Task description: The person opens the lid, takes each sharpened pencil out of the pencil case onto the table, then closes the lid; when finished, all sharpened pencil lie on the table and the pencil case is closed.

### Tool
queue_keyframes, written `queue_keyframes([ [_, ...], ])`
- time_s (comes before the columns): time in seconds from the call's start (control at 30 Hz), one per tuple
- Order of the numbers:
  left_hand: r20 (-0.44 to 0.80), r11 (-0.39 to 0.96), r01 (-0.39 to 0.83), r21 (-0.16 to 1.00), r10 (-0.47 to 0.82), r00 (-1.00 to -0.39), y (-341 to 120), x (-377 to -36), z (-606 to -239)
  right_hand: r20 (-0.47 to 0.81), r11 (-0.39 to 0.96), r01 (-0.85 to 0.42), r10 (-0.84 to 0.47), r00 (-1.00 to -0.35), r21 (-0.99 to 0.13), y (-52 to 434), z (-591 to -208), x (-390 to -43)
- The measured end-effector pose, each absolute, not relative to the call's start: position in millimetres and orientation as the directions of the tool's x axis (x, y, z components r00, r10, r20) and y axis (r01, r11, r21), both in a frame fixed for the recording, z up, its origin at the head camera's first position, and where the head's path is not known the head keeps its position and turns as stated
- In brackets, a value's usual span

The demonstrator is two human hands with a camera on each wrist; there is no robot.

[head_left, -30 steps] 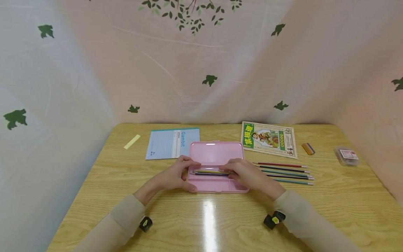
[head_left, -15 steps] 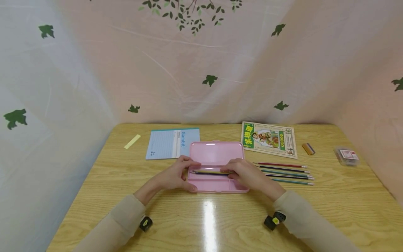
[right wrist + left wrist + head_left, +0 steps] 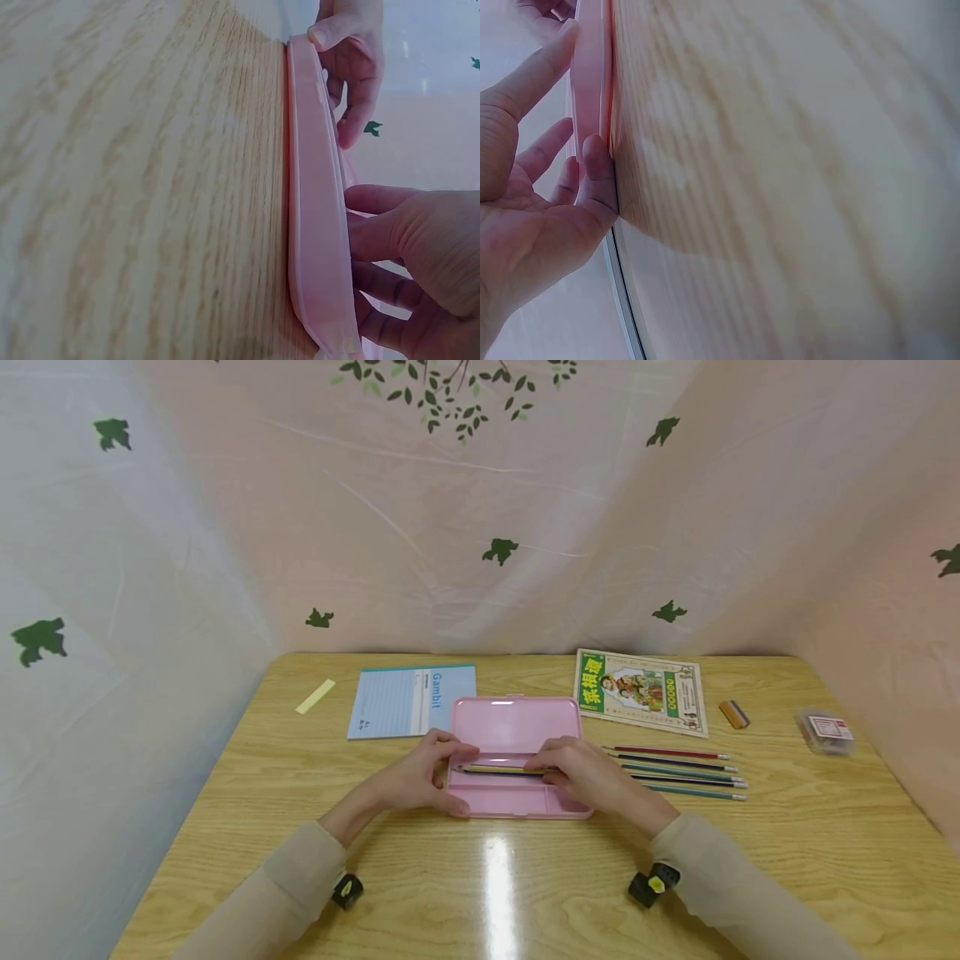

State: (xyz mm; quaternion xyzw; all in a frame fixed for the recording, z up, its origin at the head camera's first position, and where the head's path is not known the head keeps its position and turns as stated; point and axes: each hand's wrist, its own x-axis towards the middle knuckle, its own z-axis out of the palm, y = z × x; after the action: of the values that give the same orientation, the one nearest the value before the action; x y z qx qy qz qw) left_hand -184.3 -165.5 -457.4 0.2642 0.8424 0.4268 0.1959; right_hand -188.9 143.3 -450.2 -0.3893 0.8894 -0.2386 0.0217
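Observation:
An open pink pencil case (image 3: 516,725) lies mid-table, its lid flat behind the tray. A few pencils (image 3: 498,769) lie lengthwise in the tray, a yellow one on top. My left hand (image 3: 420,777) grips the case's left end, with the thumb at the front corner and the fingers over the rim. My right hand (image 3: 592,772) has its fingers curled over the right ends of those pencils. The left wrist view shows the left hand (image 3: 555,172) against the case's edge (image 3: 592,90). The right wrist view shows the right hand (image 3: 405,262) reaching over the case's wall (image 3: 315,210).
Several loose pencils (image 3: 678,771) lie in a row right of the case. Behind are a blue notebook (image 3: 408,700), a green booklet (image 3: 641,691), a yellow strip (image 3: 314,697), an eraser (image 3: 734,714) and a small clear box (image 3: 825,730). Curtains enclose the wooden table (image 3: 480,893).
Both hands stay where they were. The pencils in the tray have shifted slightly, and the dark one now shows less under the yellow one.

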Motion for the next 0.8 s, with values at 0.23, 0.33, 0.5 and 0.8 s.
queue_keyframes([
  [0.23, -0.115, 0.506, 0.272, 0.819, 0.609, -0.785, -166.4, -184.0, -456.7, 0.155, 0.565, -0.682, -0.706, -0.691, -0.464, 143.3, -450.7, -190.1],
  [0.33, -0.12, 0.508, 0.268, 0.819, 0.607, -0.786, -166.4, -184.1, -457.1, 0.154, 0.564, -0.682, -0.707, -0.69, -0.467, 143.2, -450.4, -189.8],
  [0.5, -0.11, 0.5, 0.277, 0.82, 0.613, -0.782, -165.9, -184.7, -457.6, 0.156, 0.556, -0.688, -0.713, -0.683, -0.466, 142.7, -448.2, -188.7],
  [0.8, -0.125, 0.51, 0.263, 0.819, 0.606, -0.786, -164.9, -184.8, -456.1, 0.182, 0.526, -0.691, -0.715, -0.675, -0.495, 142.8, -439.2, -190.1],
])
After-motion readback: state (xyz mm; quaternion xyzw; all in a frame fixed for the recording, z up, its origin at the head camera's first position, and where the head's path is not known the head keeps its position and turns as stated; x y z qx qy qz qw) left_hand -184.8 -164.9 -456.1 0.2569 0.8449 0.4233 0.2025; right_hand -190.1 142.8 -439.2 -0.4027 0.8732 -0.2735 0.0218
